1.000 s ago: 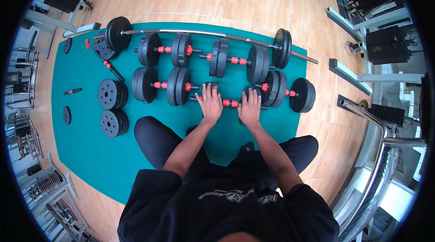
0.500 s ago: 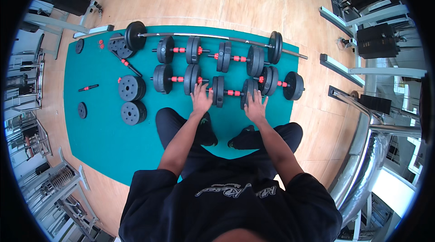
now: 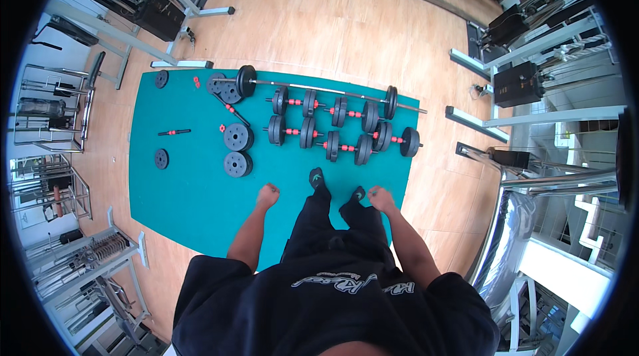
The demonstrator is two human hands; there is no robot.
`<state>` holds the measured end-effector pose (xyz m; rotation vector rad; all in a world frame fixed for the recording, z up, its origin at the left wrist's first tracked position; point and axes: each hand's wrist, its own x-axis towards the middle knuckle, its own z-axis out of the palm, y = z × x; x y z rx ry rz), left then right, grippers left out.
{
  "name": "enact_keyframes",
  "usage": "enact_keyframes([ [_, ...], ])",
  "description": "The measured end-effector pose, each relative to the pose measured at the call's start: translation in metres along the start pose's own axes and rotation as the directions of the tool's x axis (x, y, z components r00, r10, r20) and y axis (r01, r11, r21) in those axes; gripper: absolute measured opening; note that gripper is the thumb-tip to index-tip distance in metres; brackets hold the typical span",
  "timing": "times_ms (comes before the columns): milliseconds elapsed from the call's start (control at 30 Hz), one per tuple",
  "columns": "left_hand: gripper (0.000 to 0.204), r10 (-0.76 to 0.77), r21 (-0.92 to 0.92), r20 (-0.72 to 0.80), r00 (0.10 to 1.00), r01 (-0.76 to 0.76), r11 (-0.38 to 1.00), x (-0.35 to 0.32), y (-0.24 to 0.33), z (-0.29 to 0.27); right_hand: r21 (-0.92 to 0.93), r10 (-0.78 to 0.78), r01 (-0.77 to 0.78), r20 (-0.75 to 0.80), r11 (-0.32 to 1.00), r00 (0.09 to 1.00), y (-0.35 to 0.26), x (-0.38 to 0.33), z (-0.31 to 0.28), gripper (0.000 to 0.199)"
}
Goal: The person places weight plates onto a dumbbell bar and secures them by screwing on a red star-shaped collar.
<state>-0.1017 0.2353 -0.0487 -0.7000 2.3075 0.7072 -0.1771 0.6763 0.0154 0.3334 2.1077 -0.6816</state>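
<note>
My left hand hangs in the air over the mat, its fingers curled into a loose fist with nothing in it. On the other side of my legs, my right hand is also curled and holds nothing. Ahead of my feet lie several black dumbbells with red collars. Closest to me is one in the front row, with another dumbbell touching or nearly touching its right end. A third dumbbell lies to its left. Behind them a long barbell stretches across the mat.
Two stacks of weight plates lie left of the dumbbells, near a short dumbbell bar and a small plate. All rest on a green mat. Gym machines stand along both sides of the wooden floor.
I have risen from a squat to standing. Both hands have drawn back from the front dumbbell, and their spread fingers have curled closed. The dumbbells now look smaller and farther off.
</note>
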Motion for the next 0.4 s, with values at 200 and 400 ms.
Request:
enact_keyframes([
  [200,0.031,0.014,-0.171,0.080,0.997,0.000,0.985,-0.042,0.000,0.012,0.008,-0.112,0.115,-0.161,0.993,0.981,0.046,-0.018,-0.028,0.033],
  [400,0.031,-0.038,-0.780,-0.064,0.997,-0.026,0.625,-0.092,-0.009,0.092,-0.187,-0.126,0.105,-0.105,0.977,0.986,0.144,0.013,-0.016,0.050],
])
